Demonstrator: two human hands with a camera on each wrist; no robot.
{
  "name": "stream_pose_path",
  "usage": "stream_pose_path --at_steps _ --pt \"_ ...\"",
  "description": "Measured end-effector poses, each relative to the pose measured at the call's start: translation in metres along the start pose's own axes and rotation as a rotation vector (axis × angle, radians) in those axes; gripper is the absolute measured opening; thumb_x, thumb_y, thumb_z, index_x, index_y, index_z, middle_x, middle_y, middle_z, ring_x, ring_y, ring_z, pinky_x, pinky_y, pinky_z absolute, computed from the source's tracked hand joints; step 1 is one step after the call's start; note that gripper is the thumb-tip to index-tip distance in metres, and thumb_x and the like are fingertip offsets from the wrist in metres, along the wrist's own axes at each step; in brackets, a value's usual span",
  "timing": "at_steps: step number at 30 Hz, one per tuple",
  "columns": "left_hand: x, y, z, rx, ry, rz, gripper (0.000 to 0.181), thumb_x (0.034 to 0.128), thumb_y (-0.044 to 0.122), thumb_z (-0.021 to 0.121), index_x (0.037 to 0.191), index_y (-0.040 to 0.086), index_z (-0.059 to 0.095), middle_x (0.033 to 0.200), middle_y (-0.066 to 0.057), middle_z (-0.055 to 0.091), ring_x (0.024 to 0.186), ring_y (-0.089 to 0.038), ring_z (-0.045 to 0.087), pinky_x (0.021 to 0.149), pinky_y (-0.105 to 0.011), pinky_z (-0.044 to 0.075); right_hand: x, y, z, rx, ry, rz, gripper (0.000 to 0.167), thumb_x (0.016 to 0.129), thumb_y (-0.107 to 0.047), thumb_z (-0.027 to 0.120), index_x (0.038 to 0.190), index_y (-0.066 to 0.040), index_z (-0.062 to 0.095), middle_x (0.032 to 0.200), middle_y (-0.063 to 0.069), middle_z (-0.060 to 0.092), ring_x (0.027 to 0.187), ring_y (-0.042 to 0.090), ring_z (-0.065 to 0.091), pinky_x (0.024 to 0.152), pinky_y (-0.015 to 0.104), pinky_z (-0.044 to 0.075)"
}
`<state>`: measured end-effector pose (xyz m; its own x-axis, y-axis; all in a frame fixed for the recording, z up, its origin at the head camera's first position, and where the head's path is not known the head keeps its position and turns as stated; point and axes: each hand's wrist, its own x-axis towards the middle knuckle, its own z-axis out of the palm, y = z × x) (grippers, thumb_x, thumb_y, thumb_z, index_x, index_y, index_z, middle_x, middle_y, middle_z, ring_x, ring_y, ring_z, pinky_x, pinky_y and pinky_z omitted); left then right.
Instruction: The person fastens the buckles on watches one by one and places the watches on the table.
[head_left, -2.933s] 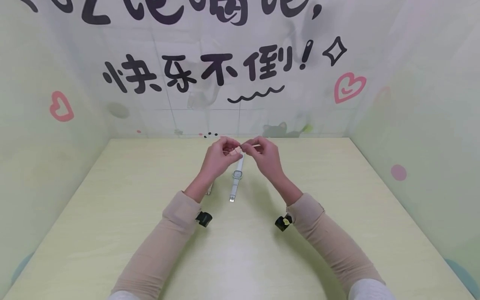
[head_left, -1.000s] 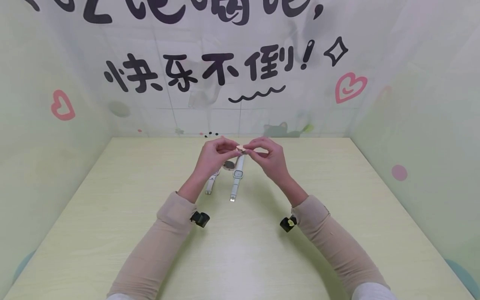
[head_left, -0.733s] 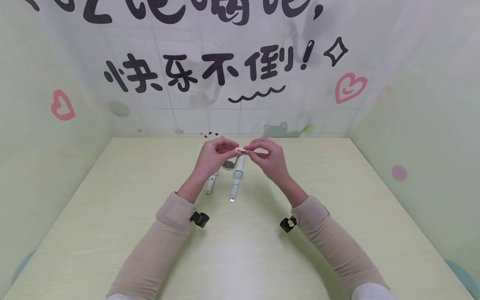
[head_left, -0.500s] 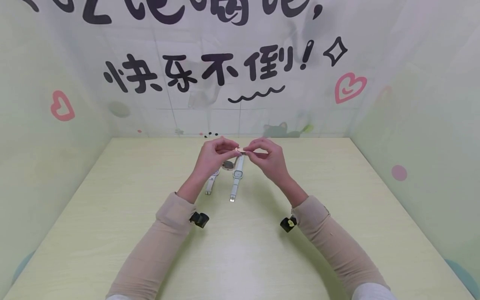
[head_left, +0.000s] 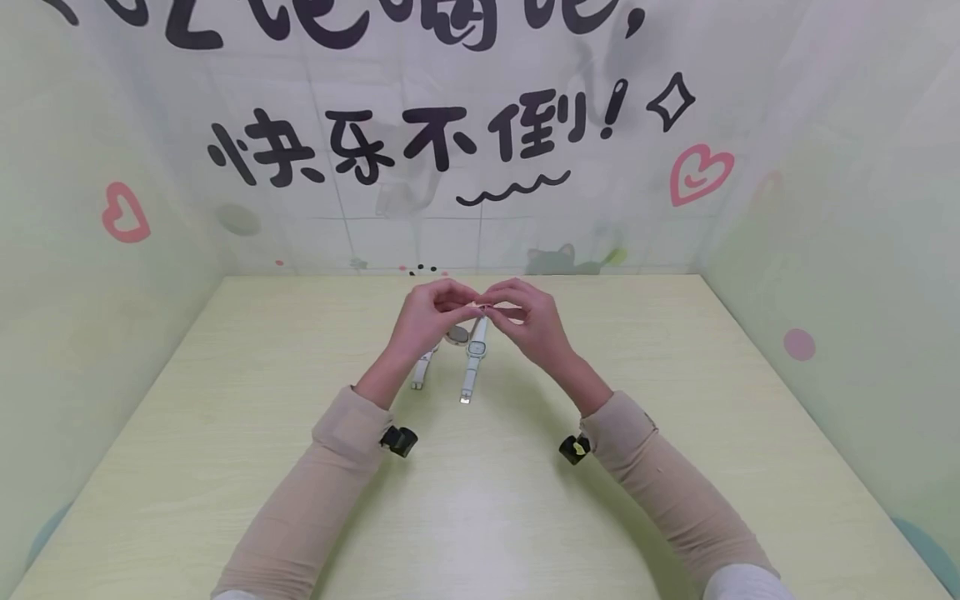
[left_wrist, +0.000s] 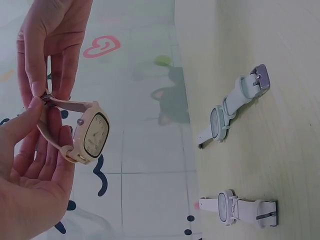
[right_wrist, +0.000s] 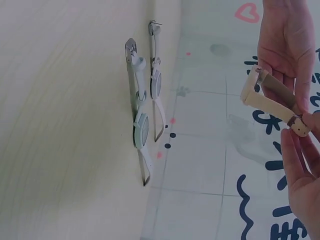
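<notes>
A cream wristwatch (left_wrist: 92, 135) hangs in the air, its strap bent into a loop with both ends meeting at the buckle. My left hand (head_left: 427, 315) pinches the strap near the buckle between thumb and fingers. From the other side, my right hand (head_left: 532, 317) pinches the strap end (right_wrist: 300, 127) at the same spot. The left wrist view shows the square dial facing sideways below the fingertips. Whether the strap end is through the buckle is hidden by the fingers. Beneath the hands lies a pale mint watch (head_left: 476, 348), its strap stretched out straight.
A second white watch (head_left: 422, 371) lies left of the mint one, partly covered by my left hand in the head view. Both rest on the light wooden table (head_left: 480, 500). A printed curtain (head_left: 390, 225) rises behind the table's far edge.
The fingertips were close together, then slightly apart with a cream piece showing between them. Now my right hand has shifted left, and the fingertips meet again at the strap.
</notes>
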<state>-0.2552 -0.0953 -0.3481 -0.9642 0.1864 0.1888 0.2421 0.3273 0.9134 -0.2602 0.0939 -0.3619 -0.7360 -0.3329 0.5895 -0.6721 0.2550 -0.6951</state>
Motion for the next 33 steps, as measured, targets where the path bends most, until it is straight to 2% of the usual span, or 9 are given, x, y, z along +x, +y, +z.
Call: stream_pose_path --at_steps 6,9,12,15,17,20,26,30,33 --pt "0.001 -0.003 -0.005 -0.030 -0.117 -0.011 0.026 0.0959 0.014 0.067 0.120 0.004 0.068 0.120 -0.015 0.070 0.109 -0.028 0.069 0.093 -0.038 0.057 -0.003 0.003 0.002 -0.054 0.025 -0.062 0.016 0.087 -0.003 0.075 0.102 0.003 0.073 0.100 0.016 0.070 0.093 0.026 0.071 0.079 0.028 0.062" --pt "0.001 -0.004 -0.005 -0.036 -0.131 0.006 0.027 0.0970 0.013 0.065 0.123 0.004 0.067 0.123 -0.015 0.070 0.113 -0.029 0.068 0.097 -0.045 0.055 -0.004 0.003 0.004 -0.068 0.064 -0.083 0.014 0.086 -0.003 0.075 0.099 0.003 0.072 0.097 0.016 0.069 0.091 0.026 0.072 0.077 0.027 0.062" --pt "-0.002 -0.002 -0.002 0.033 -0.065 0.045 0.025 0.0951 0.013 0.068 0.119 0.005 0.070 0.120 -0.014 0.071 0.113 -0.028 0.067 0.098 -0.043 0.056 -0.004 0.002 0.005 -0.080 0.083 -0.087 0.012 0.087 -0.001 0.074 0.097 0.004 0.071 0.096 0.016 0.068 0.091 0.026 0.071 0.077 0.025 0.062" --pt "-0.007 0.004 0.002 0.216 0.046 0.086 0.022 0.0924 0.017 0.072 0.112 0.007 0.073 0.111 -0.011 0.072 0.106 -0.026 0.068 0.094 -0.038 0.058 -0.005 0.002 0.007 -0.087 0.098 -0.091 0.011 0.086 0.003 0.073 0.097 0.004 0.070 0.096 0.017 0.068 0.092 0.027 0.069 0.079 0.025 0.062" --pt "-0.010 0.009 0.003 0.340 0.107 0.086 0.019 0.0912 0.020 0.073 0.107 0.009 0.074 0.104 -0.008 0.073 0.099 -0.024 0.068 0.088 -0.035 0.059 -0.005 0.001 0.007 -0.106 0.109 -0.099 0.011 0.086 0.003 0.073 0.096 0.004 0.071 0.096 0.016 0.067 0.093 0.026 0.068 0.079 0.025 0.061" --pt "-0.013 0.017 0.004 0.415 0.121 0.052 0.017 0.0911 0.023 0.074 0.103 0.011 0.075 0.097 -0.005 0.075 0.088 -0.021 0.069 0.075 -0.033 0.059 -0.005 0.001 0.008 -0.138 0.118 -0.126 0.010 0.086 0.003 0.073 0.096 0.003 0.070 0.096 0.015 0.067 0.094 0.025 0.068 0.080 0.025 0.061" --pt "-0.010 0.017 -0.003 0.310 0.057 -0.011 0.018 0.0919 0.021 0.073 0.103 0.007 0.075 0.096 -0.010 0.075 0.082 -0.020 0.067 0.067 -0.025 0.054 -0.004 0.000 0.008 -0.198 0.093 -0.168 0.010 0.086 0.003 0.073 0.096 0.003 0.069 0.098 0.014 0.066 0.095 0.024 0.068 0.083 0.023 0.060" --pt "-0.007 0.012 -0.008 0.158 -0.008 -0.107 0.023 0.0945 0.024 0.069 0.106 0.004 0.073 0.096 -0.012 0.071 0.080 -0.019 0.063 0.069 -0.023 0.050 -0.004 0.000 0.008 -0.260 0.057 -0.184 0.014 0.086 0.002 0.074 0.099 0.002 0.068 0.100 0.013 0.067 0.096 0.022 0.068 0.084 0.025 0.061" --pt "-0.006 0.011 -0.009 0.105 -0.051 -0.170 0.025 0.0962 0.024 0.065 0.107 0.002 0.070 0.096 -0.012 0.068 0.080 -0.017 0.061 0.071 -0.024 0.050 -0.004 -0.001 0.008 -0.329 0.027 -0.204 0.019 0.087 -0.003 0.075 0.104 0.000 0.069 0.103 0.011 0.070 0.095 0.021 0.069 0.083 0.027 0.061"
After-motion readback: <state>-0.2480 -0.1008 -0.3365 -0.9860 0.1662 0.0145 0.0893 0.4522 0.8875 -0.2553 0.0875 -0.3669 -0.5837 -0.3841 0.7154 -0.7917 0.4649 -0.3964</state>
